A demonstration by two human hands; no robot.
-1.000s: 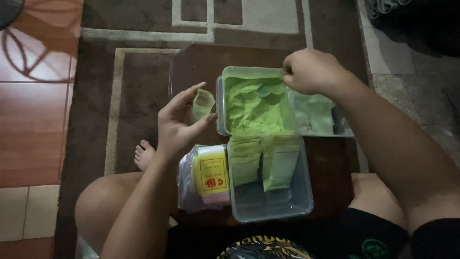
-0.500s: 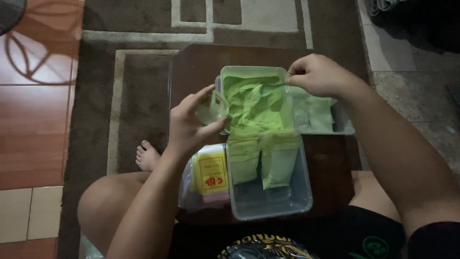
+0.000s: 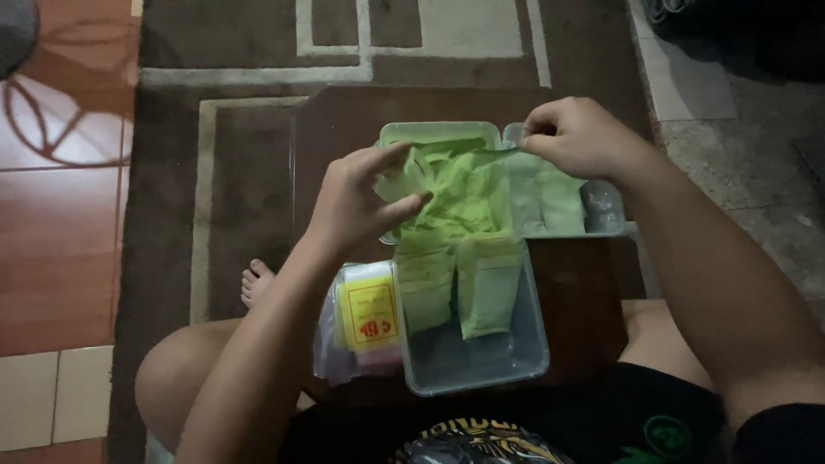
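Note:
My left hand [image 3: 357, 206] pinches a small clear plastic bag [image 3: 397, 183] over the left edge of a clear tub [image 3: 438, 131] that holds loose green powder [image 3: 460, 198]. At the tub's far right corner, my right hand [image 3: 580, 137] has its fingers closed on a thin utensil, apparently a small spoon [image 3: 494, 152], that reaches toward the powder. A second clear tub [image 3: 520, 365] stands nearer to me and holds filled green packets [image 3: 485, 288] leaning upright.
A stack of empty zip bags with a yellow label [image 3: 369, 316] lies left of the near tub. A clear lid or tray [image 3: 601, 210] with more green packets sits on the right. Everything rests on a small dark table [image 3: 339, 129] over a patterned rug [image 3: 232, 77]. My bare foot [image 3: 256, 282] is below left.
My left hand has carried the small bag rightward from beside the powder tub to over its edge. My right hand stayed at the tub's far corner.

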